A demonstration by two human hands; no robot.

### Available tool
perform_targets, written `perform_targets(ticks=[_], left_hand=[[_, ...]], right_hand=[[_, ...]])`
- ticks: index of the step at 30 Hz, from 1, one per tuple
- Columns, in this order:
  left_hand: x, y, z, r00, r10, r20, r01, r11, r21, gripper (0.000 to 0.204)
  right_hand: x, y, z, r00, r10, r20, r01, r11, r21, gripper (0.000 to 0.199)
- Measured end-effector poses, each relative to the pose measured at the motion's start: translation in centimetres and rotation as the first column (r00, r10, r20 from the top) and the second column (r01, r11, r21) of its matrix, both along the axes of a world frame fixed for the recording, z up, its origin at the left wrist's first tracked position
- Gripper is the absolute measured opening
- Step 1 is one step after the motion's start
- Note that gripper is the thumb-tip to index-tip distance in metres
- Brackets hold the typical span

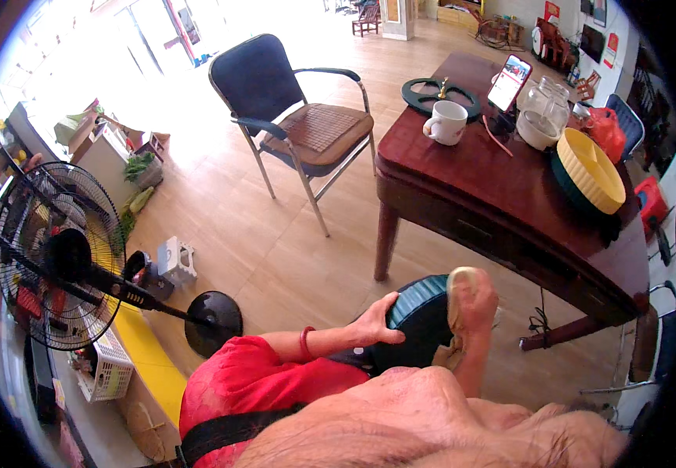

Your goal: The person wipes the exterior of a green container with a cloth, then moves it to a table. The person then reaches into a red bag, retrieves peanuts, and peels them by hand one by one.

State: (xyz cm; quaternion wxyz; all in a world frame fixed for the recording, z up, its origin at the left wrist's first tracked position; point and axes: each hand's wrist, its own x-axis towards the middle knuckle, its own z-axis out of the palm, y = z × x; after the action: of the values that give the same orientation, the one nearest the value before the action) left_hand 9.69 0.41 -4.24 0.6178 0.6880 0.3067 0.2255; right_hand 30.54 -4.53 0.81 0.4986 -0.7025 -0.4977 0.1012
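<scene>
Low in front of me is a round dark green container (424, 300) with ribbed sides, tilted on edge. My left hand (377, 321), with a red bangle at the wrist, grips its left side with the thumb on the rim. At the opposite edge my right hand (475, 300) is closed on a tan cloth (455, 304), which presses against the container. Part of the cloth hangs below that hand. My lap and body hide the container's lower portion.
To the right, a dark red wooden table (502, 187) bears a white mug (445, 123), green ring-shaped piece (412, 95), propped phone (509, 82), glass jar (545, 113) and yellow divided tray (591, 171). An armchair (307, 132) stands ahead; a floor fan (65, 253) stands left.
</scene>
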Motion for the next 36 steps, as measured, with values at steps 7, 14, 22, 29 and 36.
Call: perform_targets(ticks=[7,14,22,29,36], left_hand=[[-0.1,0.4,-0.1,0.990,0.105,0.090,-0.097,0.992,-0.085,0.064],[-0.5,0.3,-0.6,0.977,0.151,0.151,-0.119,0.972,-0.203,0.065],[-0.4,-1.3,-0.6,0.930,-0.001,0.368,0.096,0.966,-0.240,0.085],[-1.0,-0.6,2.6,0.922,-0.239,0.306,0.273,0.959,-0.075,0.085],[-0.6,0.4,3.9,0.971,-0.237,-0.028,0.238,0.958,0.161,0.083]], right_hand=[[4.3,-6.2,-12.7,0.511,-0.277,-0.814,0.144,0.961,-0.237,0.048],[-0.1,-11.1,-19.2,0.060,-0.088,-0.994,0.230,0.970,-0.072,0.046],[7.8,-11.6,-9.8,0.449,-0.243,-0.860,0.245,0.959,-0.144,0.054],[6.5,-7.4,1.8,0.844,0.392,-0.367,-0.456,0.884,-0.104,0.060],[1.7,-3.4,4.4,0.889,0.457,0.045,-0.454,0.889,-0.065,0.050]])
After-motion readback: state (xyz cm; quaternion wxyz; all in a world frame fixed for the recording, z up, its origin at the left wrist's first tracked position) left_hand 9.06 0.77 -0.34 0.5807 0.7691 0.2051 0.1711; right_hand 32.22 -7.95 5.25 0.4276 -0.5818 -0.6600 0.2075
